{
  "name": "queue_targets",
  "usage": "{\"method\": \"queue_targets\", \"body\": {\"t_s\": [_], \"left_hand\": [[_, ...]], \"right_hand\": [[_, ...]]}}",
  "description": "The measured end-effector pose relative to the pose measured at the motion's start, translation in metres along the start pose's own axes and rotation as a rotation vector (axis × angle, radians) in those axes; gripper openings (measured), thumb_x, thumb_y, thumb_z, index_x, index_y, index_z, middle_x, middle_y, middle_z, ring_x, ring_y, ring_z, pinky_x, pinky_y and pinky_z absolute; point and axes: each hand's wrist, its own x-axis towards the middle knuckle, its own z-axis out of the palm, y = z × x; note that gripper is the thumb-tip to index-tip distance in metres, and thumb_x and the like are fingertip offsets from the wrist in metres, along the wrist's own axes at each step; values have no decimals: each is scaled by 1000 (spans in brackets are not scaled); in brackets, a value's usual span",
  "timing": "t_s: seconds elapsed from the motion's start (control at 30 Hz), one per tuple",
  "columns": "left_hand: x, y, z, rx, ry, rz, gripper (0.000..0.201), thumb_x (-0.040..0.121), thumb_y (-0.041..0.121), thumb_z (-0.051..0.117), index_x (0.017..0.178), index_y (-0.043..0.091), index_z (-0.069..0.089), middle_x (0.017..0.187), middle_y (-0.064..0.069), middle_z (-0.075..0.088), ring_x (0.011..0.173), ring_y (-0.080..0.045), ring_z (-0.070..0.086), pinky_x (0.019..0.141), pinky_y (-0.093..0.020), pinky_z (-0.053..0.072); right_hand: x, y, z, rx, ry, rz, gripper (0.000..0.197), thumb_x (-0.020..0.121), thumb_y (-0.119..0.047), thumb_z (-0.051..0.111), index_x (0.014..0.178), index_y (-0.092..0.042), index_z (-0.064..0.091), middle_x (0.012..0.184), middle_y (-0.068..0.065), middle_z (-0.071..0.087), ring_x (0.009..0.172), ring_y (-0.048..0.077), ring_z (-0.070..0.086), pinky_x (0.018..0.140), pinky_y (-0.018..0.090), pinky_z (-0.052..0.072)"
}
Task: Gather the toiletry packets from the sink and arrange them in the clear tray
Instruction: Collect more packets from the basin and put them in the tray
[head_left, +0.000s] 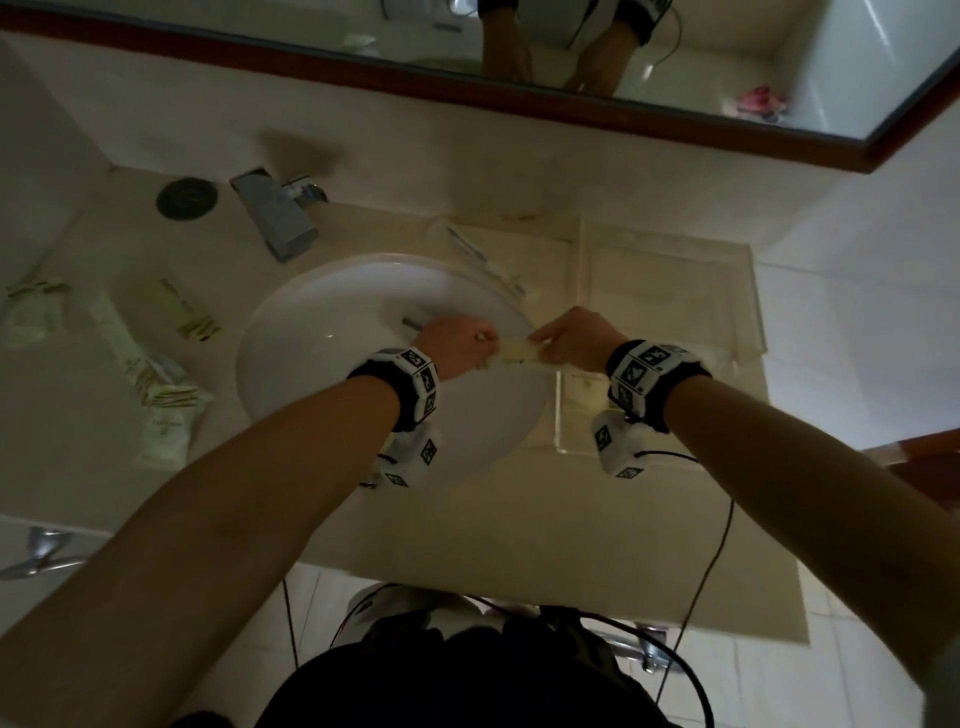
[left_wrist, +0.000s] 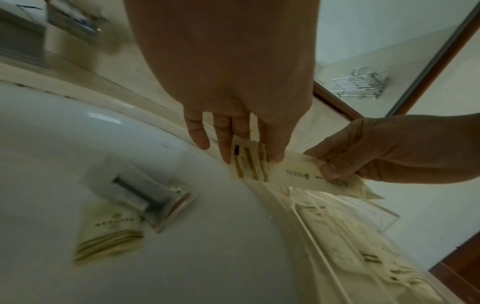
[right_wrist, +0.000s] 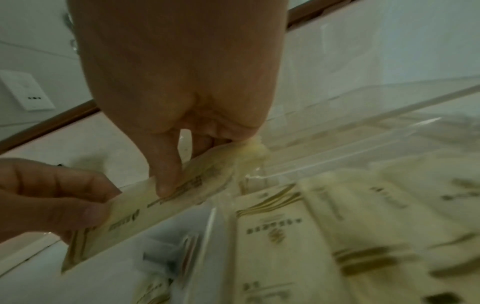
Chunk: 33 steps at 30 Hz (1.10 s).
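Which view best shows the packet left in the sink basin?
Left wrist: the packet in the basin lies in plain view beside the drain stopper, though blurred. In the head view the left hand covers that spot. The right wrist view doesn't show it.

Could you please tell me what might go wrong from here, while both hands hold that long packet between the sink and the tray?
1. The left hand and right hand each pinch an end of the long packet above the sink's rim; an uneven release might drop it into the basin.
2. One packet lies by the drain stopper, hidden in the head view, and could be overlooked.
3. The clear tray already holds packets, so this one may land askew.
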Motion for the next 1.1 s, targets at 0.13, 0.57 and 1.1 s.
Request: {"method": "queue_targets", "body": {"t_s": [0.13, 0.57, 1.1], "left_hand": [[4, 32, 16, -13, -32, 38, 18, 93, 26, 52, 102, 19, 66, 98, -5, 72, 88, -22, 68, 86, -38, 55], [10, 97, 86, 278, -117, 106, 27, 90, 19, 50, 112, 32, 60, 97, 1, 65, 89, -19, 60, 87, -29, 41], [11, 98, 107, 718, -86, 262, 36, 95, 19, 39, 114, 37, 63, 114, 0, 59, 115, -22, 42, 93, -36, 29]], "right_hand": [[-17, 32, -17, 49, 23, 33, 32, 82, -8, 66, 113, -17, 71, 115, 9, 68, 101, 20, 62, 90, 28, 49], [-61, 127, -23, -152, -11, 144, 33, 82, -34, 71, 110, -17, 68, 115, 5, 63, 108, 24, 57, 80, 26, 40], [-74, 148, -10, -459, 55, 73, 24, 90, -26, 51, 107, -23, 68, 107, 3, 66, 97, 23, 62, 80, 32, 51]]}}
